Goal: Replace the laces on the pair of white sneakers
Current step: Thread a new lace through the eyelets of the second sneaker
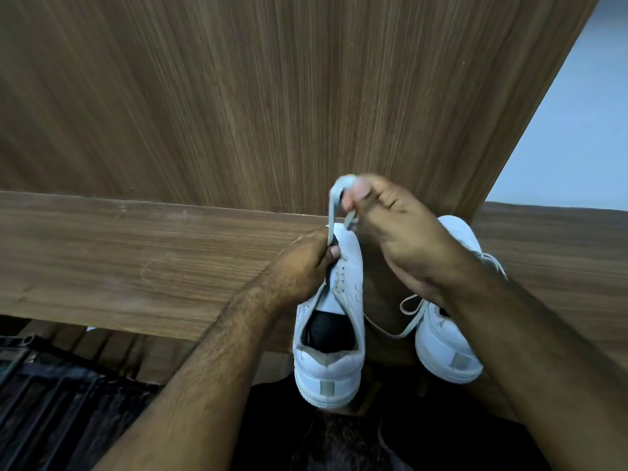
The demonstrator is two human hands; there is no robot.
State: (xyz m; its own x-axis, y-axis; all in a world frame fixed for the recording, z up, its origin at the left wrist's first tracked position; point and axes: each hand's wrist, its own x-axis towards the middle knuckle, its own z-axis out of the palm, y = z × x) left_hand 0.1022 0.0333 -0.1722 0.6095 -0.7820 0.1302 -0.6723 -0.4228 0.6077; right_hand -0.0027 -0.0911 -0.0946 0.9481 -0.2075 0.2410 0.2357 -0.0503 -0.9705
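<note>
Lace [331,212] (taut) in both hands

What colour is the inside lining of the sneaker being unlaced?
Black, showing in the left sneaker's opening, seen in the head view.

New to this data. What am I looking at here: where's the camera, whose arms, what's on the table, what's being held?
There is no robot. This is a single view from a wide-angle camera worn on a person's head, looking down at their own bare arms. Two white sneakers stand on a wooden table, heels toward the person. The left hand grips the left sneaker near its toe end. The right hand, raised above it, pinches a white lace that runs down to that shoe. The right sneaker, partly hidden by the right forearm, has a loose lace trailing onto the table. The image is blurred around the right hand's fingers.
</note>
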